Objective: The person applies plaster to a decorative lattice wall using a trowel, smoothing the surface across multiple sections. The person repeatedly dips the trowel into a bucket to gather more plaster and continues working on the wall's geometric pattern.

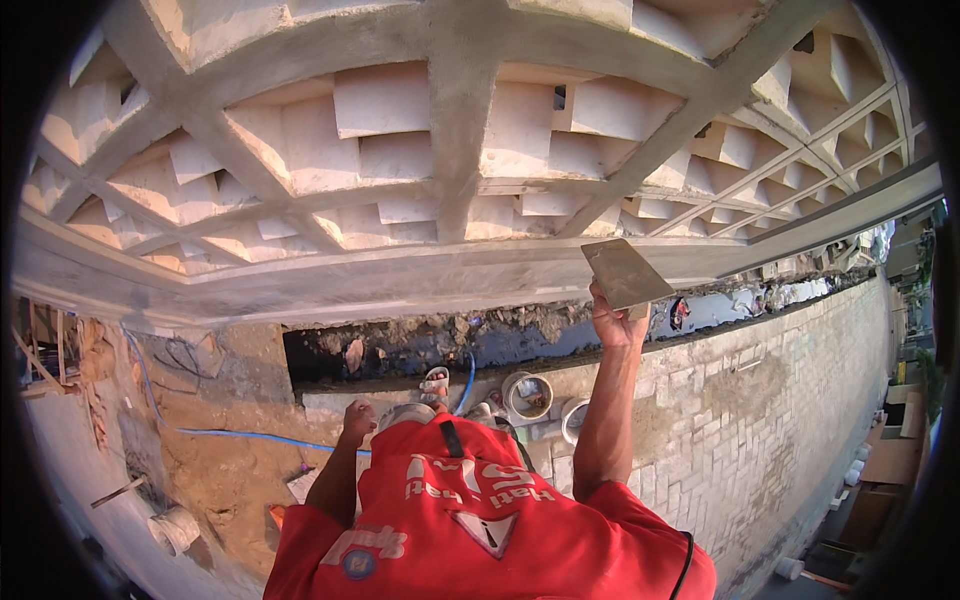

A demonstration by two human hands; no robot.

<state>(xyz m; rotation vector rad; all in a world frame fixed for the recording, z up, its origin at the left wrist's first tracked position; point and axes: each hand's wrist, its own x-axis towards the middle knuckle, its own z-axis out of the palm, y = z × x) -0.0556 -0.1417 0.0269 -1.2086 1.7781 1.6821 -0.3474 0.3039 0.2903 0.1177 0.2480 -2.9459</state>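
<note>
Pale concrete latticework (462,120) of recessed, angled blocks fills the top of the head view, above a smooth grey concrete band (400,285). Below it, a narrow trench of dark water (480,352) crosses the middle, with a walkway of pale paving bricks (740,400) at right and brown sandy ground (215,480) at lower left.

Right of centre, the bare right hand (617,328) is raised, gripping a flat, grey, rectangular plastering tool (628,275) from beneath; its plate overlaps the band in the picture, though I cannot tell whether they touch. The left hand (359,420) hangs left of centre, fingers loosely curled; whether anything is inside, I cannot tell.

A sandalled foot (435,380) is near the trench edge, so a misstep there could send the person into the water. The thin blue hose (250,434) and the round whitish bucket (506,397) near the feet could cause a trip. A loosened grip could drop the tool into the trench.
</note>
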